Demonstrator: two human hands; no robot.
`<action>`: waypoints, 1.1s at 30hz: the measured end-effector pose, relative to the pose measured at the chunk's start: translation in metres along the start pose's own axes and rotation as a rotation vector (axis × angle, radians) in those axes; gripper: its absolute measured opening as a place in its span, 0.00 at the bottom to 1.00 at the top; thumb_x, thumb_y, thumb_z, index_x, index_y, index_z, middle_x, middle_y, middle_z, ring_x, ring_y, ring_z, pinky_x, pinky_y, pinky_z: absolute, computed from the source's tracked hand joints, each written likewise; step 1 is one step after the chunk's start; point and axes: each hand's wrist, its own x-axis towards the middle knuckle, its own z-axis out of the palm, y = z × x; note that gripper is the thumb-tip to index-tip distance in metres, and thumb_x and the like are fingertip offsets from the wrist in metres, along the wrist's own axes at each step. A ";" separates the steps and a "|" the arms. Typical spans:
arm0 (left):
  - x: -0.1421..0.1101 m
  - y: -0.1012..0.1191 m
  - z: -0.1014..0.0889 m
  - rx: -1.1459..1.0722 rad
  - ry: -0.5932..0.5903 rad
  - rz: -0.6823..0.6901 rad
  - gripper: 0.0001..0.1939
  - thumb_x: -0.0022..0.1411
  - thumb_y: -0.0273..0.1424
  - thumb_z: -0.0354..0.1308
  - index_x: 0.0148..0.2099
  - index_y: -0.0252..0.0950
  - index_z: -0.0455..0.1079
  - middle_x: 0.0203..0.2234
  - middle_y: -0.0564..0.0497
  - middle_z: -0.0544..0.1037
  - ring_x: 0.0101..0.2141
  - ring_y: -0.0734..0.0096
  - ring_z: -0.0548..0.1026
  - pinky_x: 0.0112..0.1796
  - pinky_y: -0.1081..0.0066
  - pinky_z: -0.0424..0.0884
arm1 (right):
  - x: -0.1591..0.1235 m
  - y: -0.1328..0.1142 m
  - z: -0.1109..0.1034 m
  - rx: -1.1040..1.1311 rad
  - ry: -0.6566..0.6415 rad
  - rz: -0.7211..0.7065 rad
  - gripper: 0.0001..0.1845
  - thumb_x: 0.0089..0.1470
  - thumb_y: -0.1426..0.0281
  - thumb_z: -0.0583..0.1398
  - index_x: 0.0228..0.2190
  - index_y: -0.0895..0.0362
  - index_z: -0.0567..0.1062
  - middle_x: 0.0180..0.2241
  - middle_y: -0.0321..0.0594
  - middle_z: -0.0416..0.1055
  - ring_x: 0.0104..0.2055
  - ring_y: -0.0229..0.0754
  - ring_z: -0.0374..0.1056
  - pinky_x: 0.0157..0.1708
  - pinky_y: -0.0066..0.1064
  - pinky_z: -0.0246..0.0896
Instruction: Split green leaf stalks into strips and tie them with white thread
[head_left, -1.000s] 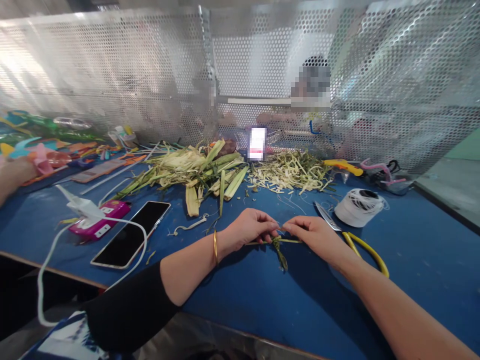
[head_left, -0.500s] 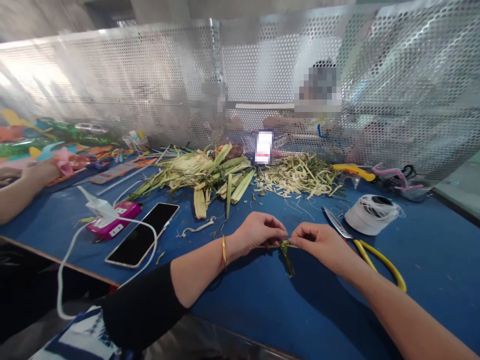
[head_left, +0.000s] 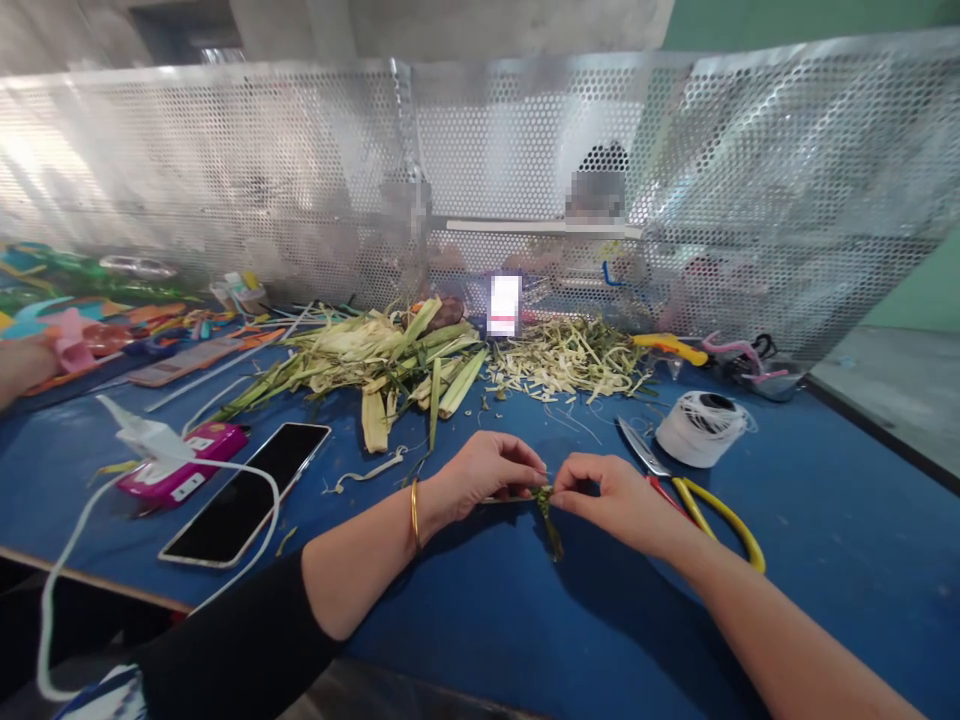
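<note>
A small green braided piece of plant leaf (head_left: pixel 553 535) hangs between my two hands, its dark tail pointing toward me. Pinched between thumb and fingers of my left hand (head_left: pixel 491 470) is the piece's upper left side, with a thin pale strip running under those fingers. My right hand (head_left: pixel 611 495) closes thumb and forefinger on its right edge, the other fingers curled. Just right of that hand lie scissors (head_left: pixel 724 510) with yellow handles, partly behind my wrist. Beside them stands a spool of white thread (head_left: pixel 701 430).
Behind my hands lie a heap of husk-like leaves (head_left: pixel 360 360) and a pile of shredded strips (head_left: pixel 574 360). To the left are a phone (head_left: pixel 247 495) and a pink power strip (head_left: pixel 187 465) with a white cable. A perforated metal screen (head_left: pixel 300 170) borders the blue table; another person's hand (head_left: pixel 26 370) shows far left.
The whole view has shifted, so the table things appear further left. My right thumb and forefinger have come in against the braided piece. My left hand keeps its pinch.
</note>
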 end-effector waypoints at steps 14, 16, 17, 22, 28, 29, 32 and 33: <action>0.006 -0.006 0.001 0.110 0.013 0.206 0.02 0.45 0.25 0.62 0.26 0.33 0.73 0.21 0.54 0.75 0.23 0.78 0.70 0.28 0.77 0.65 | 0.014 0.011 0.017 0.473 -0.012 -0.010 0.07 0.47 0.69 0.60 0.32 0.55 0.76 0.31 0.37 0.77 0.38 0.43 0.72 0.42 0.36 0.64; 0.007 -0.008 0.000 0.205 0.054 0.276 0.03 0.46 0.26 0.61 0.28 0.33 0.74 0.22 0.53 0.76 0.25 0.77 0.71 0.29 0.76 0.65 | 0.013 0.011 0.016 0.492 0.027 0.039 0.07 0.45 0.68 0.61 0.31 0.55 0.74 0.29 0.36 0.76 0.34 0.41 0.71 0.39 0.34 0.65; 0.007 -0.009 0.001 0.269 0.083 0.308 0.03 0.47 0.26 0.60 0.28 0.33 0.74 0.23 0.52 0.76 0.25 0.76 0.71 0.29 0.77 0.65 | 0.013 0.012 0.016 0.506 0.044 0.063 0.08 0.45 0.68 0.61 0.31 0.56 0.74 0.29 0.36 0.75 0.33 0.40 0.71 0.37 0.33 0.64; 0.001 -0.007 0.007 0.573 0.248 0.444 0.06 0.50 0.24 0.56 0.29 0.36 0.75 0.24 0.53 0.77 0.26 0.76 0.72 0.30 0.77 0.64 | 0.012 0.009 0.017 0.542 0.101 0.096 0.09 0.44 0.70 0.61 0.31 0.55 0.70 0.25 0.32 0.71 0.29 0.37 0.68 0.34 0.31 0.63; 0.001 -0.013 0.010 0.666 0.336 0.566 0.04 0.52 0.25 0.57 0.29 0.37 0.73 0.26 0.53 0.78 0.28 0.74 0.73 0.31 0.76 0.65 | 0.009 0.002 0.017 0.485 0.097 0.067 0.04 0.47 0.67 0.59 0.26 0.55 0.69 0.22 0.32 0.71 0.28 0.37 0.69 0.33 0.30 0.62; 0.002 -0.014 0.010 0.655 0.343 0.587 0.04 0.52 0.24 0.57 0.29 0.37 0.72 0.26 0.53 0.78 0.29 0.74 0.73 0.32 0.76 0.66 | 0.009 0.003 0.017 0.482 0.100 0.072 0.05 0.47 0.67 0.59 0.26 0.55 0.69 0.22 0.32 0.71 0.28 0.38 0.69 0.32 0.30 0.62; 0.004 -0.017 0.010 0.610 0.372 0.654 0.04 0.51 0.23 0.58 0.28 0.37 0.71 0.25 0.54 0.77 0.29 0.74 0.74 0.32 0.76 0.66 | 0.010 0.006 0.019 0.508 0.140 0.104 0.05 0.45 0.67 0.60 0.27 0.55 0.70 0.22 0.31 0.70 0.26 0.38 0.70 0.32 0.31 0.63; 0.004 -0.018 0.011 0.600 0.380 0.673 0.05 0.51 0.22 0.58 0.28 0.36 0.71 0.24 0.54 0.77 0.28 0.74 0.74 0.32 0.76 0.66 | 0.011 0.007 0.019 0.517 0.151 0.112 0.07 0.43 0.68 0.60 0.29 0.55 0.71 0.22 0.30 0.70 0.26 0.38 0.70 0.32 0.31 0.63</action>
